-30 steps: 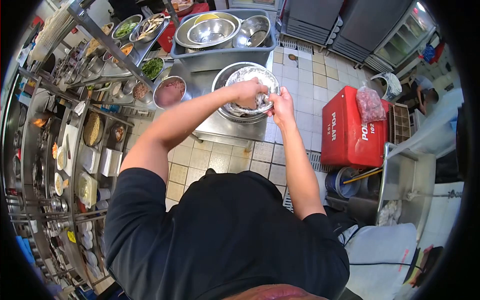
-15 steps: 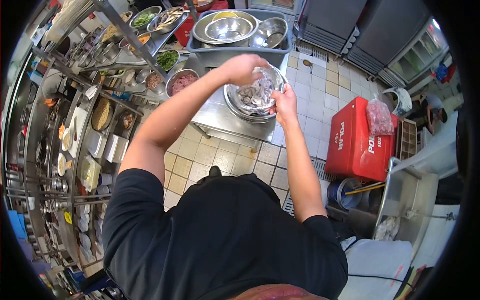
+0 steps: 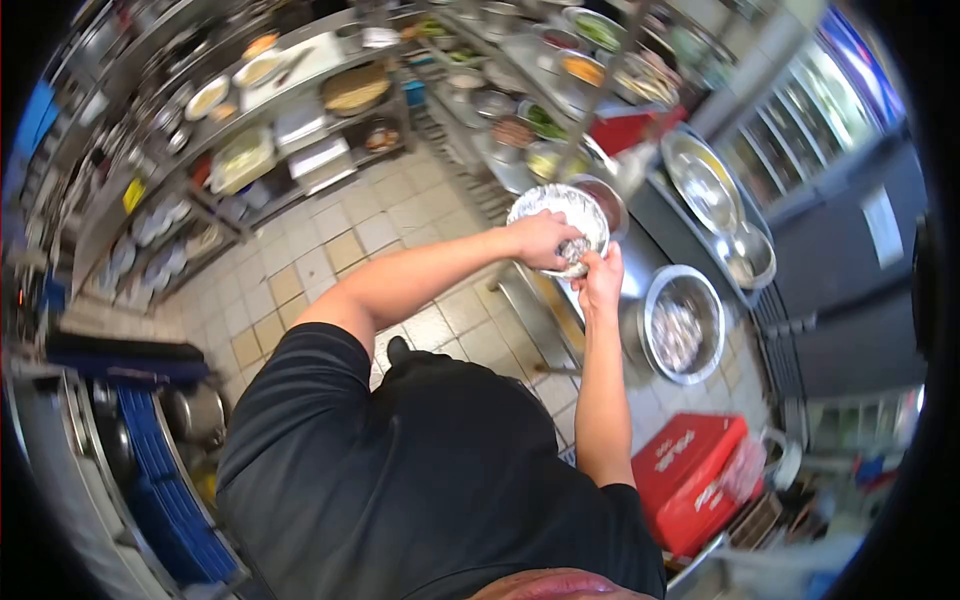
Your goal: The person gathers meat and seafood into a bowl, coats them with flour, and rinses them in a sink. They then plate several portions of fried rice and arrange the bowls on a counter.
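A shiny metal bowl (image 3: 577,203) is held up over the left part of the steel table. My right hand (image 3: 601,283) grips its near rim, thumb over the edge. My left hand (image 3: 541,240) reaches over the rim, fingers curled down inside the bowl against a small greyish clump (image 3: 574,250). What exactly those fingers hold is blurred. On the table to the right stands a larger steel bowl (image 3: 713,290) with pale grey, wet-looking pieces (image 3: 676,334) in it.
Behind the held bowl is another metal bowl (image 3: 612,205), partly hidden. Food bowls fill the shelf (image 3: 520,70) beyond. A tub (image 3: 665,205) with metal bowls (image 3: 705,180) stands on the table's far side. A red cooler box (image 3: 690,470) is to the right.
My view has turned left. The held bowl has moved left, away from the larger bowl, which now shows the pale grey pieces. My left hand has gone down into the held bowl.
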Demonstrator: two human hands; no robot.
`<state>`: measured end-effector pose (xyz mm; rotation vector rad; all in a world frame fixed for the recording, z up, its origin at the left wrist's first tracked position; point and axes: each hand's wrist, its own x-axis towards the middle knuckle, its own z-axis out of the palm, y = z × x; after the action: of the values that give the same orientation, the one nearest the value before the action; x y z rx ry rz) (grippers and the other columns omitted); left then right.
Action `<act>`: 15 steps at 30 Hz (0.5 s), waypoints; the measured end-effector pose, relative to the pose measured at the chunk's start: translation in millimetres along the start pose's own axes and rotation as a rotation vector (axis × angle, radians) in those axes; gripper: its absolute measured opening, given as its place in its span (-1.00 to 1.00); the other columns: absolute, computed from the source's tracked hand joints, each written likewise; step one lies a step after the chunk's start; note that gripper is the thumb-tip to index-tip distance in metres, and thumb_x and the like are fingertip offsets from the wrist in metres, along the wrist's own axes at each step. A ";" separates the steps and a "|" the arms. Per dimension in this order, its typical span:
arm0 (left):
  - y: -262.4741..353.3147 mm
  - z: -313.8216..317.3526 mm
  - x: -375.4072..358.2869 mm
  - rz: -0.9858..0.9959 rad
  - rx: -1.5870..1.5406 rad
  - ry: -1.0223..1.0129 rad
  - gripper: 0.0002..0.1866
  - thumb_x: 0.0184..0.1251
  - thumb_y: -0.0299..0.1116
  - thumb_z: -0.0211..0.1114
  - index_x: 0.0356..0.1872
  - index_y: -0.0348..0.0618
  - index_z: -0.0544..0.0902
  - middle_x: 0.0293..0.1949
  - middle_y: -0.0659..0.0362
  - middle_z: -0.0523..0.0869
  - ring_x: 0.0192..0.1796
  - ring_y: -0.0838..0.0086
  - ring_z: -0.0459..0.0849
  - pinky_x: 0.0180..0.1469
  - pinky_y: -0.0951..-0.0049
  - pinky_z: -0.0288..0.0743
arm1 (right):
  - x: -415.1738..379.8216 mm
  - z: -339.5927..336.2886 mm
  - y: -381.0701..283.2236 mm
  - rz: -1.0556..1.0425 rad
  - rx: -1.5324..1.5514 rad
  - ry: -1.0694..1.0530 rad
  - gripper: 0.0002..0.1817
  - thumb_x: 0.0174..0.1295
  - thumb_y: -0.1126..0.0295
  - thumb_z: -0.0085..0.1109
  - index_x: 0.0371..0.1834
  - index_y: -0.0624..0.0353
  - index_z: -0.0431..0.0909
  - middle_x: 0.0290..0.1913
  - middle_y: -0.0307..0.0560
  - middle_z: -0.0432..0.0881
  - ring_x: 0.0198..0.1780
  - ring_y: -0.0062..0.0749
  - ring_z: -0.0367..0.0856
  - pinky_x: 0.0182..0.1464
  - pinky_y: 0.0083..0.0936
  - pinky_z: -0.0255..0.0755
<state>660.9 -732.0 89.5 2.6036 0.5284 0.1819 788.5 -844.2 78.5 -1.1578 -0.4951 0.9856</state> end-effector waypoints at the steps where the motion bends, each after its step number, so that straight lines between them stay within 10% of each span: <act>1: -21.8 -14.5 -21.9 -0.098 0.026 -0.040 -0.31 -0.03 -0.09 0.43 0.23 0.02 0.53 0.15 -0.10 0.56 0.17 -0.01 0.55 0.18 0.12 0.44 | 7.5 30.5 20.7 0.038 0.023 -0.030 -0.82 0.09 0.66 -0.01 -0.27 0.18 0.31 -0.52 -0.05 0.54 -0.77 -0.44 0.47 -0.87 -0.59 0.26; 6: -190.6 -42.7 -121.3 -0.403 -0.105 -0.113 -0.43 -0.10 -0.22 0.41 0.09 0.09 0.61 -0.06 -0.08 0.63 -0.01 -0.04 0.62 0.04 0.09 0.50 | 43.0 182.3 138.3 0.246 -0.061 -0.198 -0.78 0.06 0.64 0.00 -0.24 0.12 0.33 -0.46 -0.09 0.57 -0.70 -0.41 0.53 -0.84 -0.59 0.28; 15: -362.4 -126.9 -263.9 -0.538 0.038 -0.093 -0.23 0.09 -0.02 0.36 0.40 0.17 0.37 0.39 -0.21 0.30 0.39 -0.11 0.29 0.44 0.05 0.16 | 102.0 391.8 266.0 0.368 -0.031 -0.278 -0.74 0.05 0.66 -0.03 -0.21 0.10 0.34 -0.39 -0.06 0.60 -0.65 -0.42 0.57 -0.83 -0.56 0.34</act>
<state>270.0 -488.3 19.3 2.3873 1.1742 -0.1268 437.0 -532.5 -39.5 -1.1687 -0.5287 1.4749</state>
